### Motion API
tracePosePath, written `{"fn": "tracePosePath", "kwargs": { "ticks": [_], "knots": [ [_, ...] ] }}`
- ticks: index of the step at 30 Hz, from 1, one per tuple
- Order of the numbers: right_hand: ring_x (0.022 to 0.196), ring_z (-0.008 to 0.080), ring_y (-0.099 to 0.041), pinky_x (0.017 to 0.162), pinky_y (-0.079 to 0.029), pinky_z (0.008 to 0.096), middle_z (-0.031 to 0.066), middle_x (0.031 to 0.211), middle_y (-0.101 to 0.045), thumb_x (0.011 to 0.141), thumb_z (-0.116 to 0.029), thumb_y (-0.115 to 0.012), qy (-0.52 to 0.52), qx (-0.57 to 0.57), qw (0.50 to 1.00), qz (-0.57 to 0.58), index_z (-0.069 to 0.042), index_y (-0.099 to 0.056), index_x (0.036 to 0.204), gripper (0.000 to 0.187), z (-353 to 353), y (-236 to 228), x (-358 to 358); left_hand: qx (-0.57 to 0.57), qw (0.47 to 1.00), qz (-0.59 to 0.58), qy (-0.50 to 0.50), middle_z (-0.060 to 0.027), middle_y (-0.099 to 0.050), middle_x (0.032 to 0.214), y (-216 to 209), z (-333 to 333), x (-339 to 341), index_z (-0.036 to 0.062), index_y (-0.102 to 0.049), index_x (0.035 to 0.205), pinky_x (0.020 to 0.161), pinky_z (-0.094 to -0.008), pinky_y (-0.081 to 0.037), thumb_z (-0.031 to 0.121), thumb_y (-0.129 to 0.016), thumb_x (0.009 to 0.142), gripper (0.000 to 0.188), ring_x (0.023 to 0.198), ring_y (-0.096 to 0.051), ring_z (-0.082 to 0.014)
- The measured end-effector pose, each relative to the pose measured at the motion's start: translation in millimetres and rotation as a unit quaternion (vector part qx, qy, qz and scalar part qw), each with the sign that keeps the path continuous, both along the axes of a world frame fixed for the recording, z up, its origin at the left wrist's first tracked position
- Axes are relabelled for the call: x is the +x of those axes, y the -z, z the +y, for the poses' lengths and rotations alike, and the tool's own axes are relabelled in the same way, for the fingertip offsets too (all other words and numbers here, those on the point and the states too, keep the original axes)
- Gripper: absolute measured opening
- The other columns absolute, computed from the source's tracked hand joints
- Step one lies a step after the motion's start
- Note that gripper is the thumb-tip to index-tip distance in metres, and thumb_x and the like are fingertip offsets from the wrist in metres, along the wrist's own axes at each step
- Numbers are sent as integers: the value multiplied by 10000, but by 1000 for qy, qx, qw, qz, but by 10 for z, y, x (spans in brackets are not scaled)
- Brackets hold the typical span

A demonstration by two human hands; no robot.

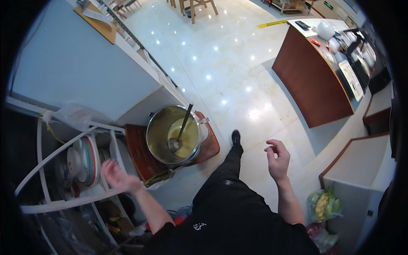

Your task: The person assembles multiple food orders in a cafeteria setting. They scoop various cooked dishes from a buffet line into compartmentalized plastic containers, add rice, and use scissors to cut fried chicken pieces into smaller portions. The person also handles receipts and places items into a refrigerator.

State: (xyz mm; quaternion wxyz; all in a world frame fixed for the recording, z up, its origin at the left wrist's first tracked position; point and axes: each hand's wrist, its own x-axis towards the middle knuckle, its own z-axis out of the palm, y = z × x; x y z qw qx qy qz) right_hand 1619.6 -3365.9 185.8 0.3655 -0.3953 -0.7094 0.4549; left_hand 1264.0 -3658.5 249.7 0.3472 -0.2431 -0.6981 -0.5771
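Observation:
My left hand [121,178], a little blurred, hangs in front of the shelf rack beside a stack of plates [87,160]; its fingers look loosely spread and nothing shows in them. Out over the floor to the right is my right hand [278,160], its fingers gently curled and apart from the thumb, holding nothing. Between the rack and my leg, a large metal pot [154,146] stands on a red-brown wooden chair [208,146]. Pale yellow liquid [189,142] fills its lower part. A ladle [184,123] leans inside, its dark handle resting over the rim.
A white-framed rack [63,207] runs along my left, below a pale blue partition [80,63]. At the right stands a brown-sided counter [304,78] with assorted items on top. Bagged produce [325,206] sits low at my right, beside a cabinet [357,199]. Wooden stools [199,6] stand far off.

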Motion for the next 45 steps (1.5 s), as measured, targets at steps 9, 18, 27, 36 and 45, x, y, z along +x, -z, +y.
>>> {"fn": "tracePosePath", "kwargs": {
  "ticks": [9, 18, 27, 36, 45],
  "knots": [
    [745, 183, -666, 692, -540, 296, 135, 1031, -675, 887, 52, -611, -17, -18, 985, -169, 28, -653, 1089, 208, 1913, 481, -634, 93, 827, -443, 332, -91, -637, 1035, 1464, 3561, -855, -10, -631, 976, 853, -299, -476, 107, -521, 970, 161, 951, -592, -164],
    [722, 182, -672, 685, -538, 312, 128, 903, -696, 913, -17, -627, -117, -41, 957, -263, 16, -670, 1088, 183, 3794, 441, -2123, 197, 742, -641, -17, -114, -547, 1334, 3681, 4434, -3481, 12, -371, 1472, 921, -404, -484, 89, -648, 847, 689, 1076, -569, -222],
    [765, 261, -690, 719, -558, 344, 142, 1043, -675, 898, -41, -645, -331, 31, 897, -292, -15, -649, 1095, 199, 5628, 762, -4066, 238, 743, -607, -148, -107, -622, 1347, 4804, 3725, -4676, 4, -569, 1353, 1036, -380, -442, 25, -720, 838, 537, 1208, -593, -272],
    [984, 343, -673, 888, -530, 413, 169, 1040, -698, 900, -145, -630, -603, 82, 770, -190, -14, -681, 1095, 241, 6114, 941, -7072, 435, 662, -603, 92, -81, -692, 1111, 3064, 5329, -4067, 69, -610, 1185, 898, -423, -537, 131, -616, 984, 211, 1060, -676, -230],
    [1170, 200, -580, 1042, -425, 343, 94, 1200, -687, 973, -406, -629, -735, -339, 482, -336, -45, -696, 1216, 441, 5026, 1059, -8751, 513, 692, -502, 73, -52, -692, 1115, 1897, 5688, -4072, 115, -594, 1205, 846, -380, -555, 173, -599, 1005, 208, 1040, -676, -196]
  ]
}}
